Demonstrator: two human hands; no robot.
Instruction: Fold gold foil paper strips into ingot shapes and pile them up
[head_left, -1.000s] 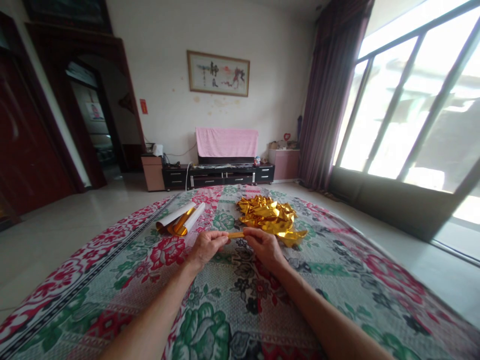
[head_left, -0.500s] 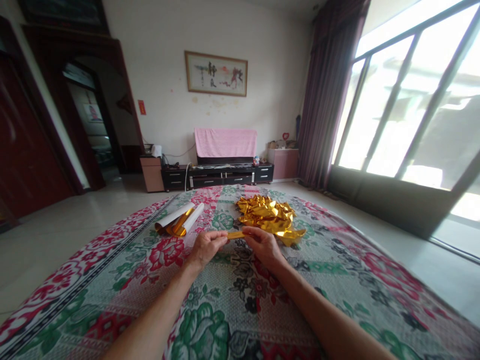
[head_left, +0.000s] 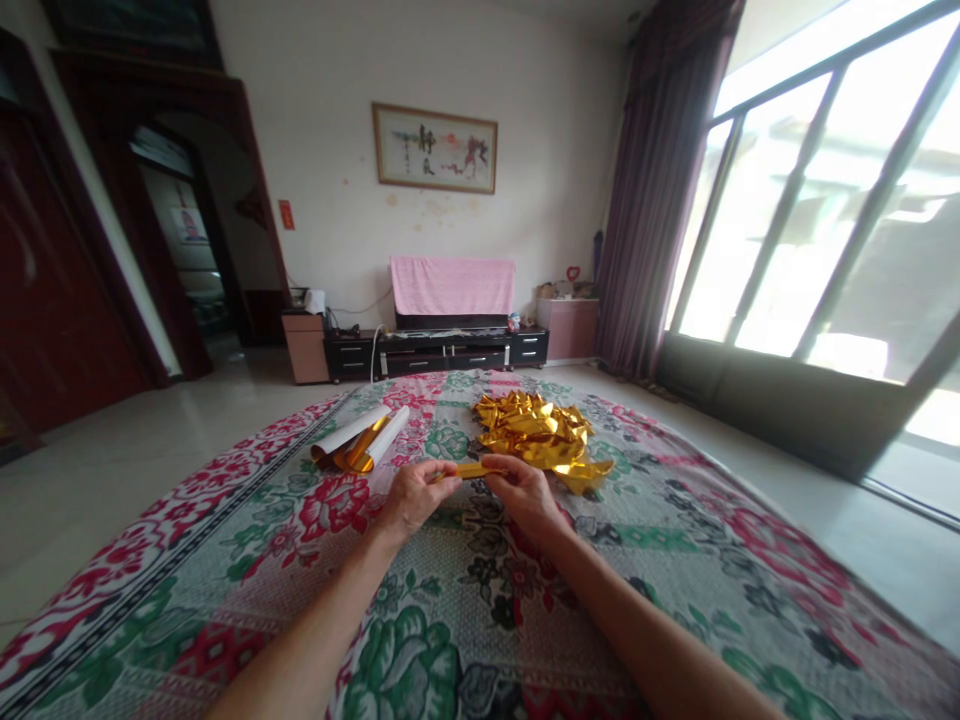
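Note:
My left hand [head_left: 414, 496] and my right hand [head_left: 519, 492] meet over a flowered cloth [head_left: 480, 600], and both pinch a narrow folded strip of gold foil paper [head_left: 471, 470] between their fingertips. The strip lies level between the two hands. Just beyond my right hand is a heap of folded gold foil pieces [head_left: 538, 432]. To the left of my left hand lies a curled roll of gold foil sheets [head_left: 361, 440] with a white back.
The cloth covers a wide surface in a living room with a tiled floor [head_left: 112, 460]. A low black TV stand [head_left: 442, 350] under a pink cover stands at the far wall. Tall windows [head_left: 825, 220] with a dark curtain fill the right side.
Both hands keep their pinch on the gold strip and have shifted only slightly. The view has barely swayed.

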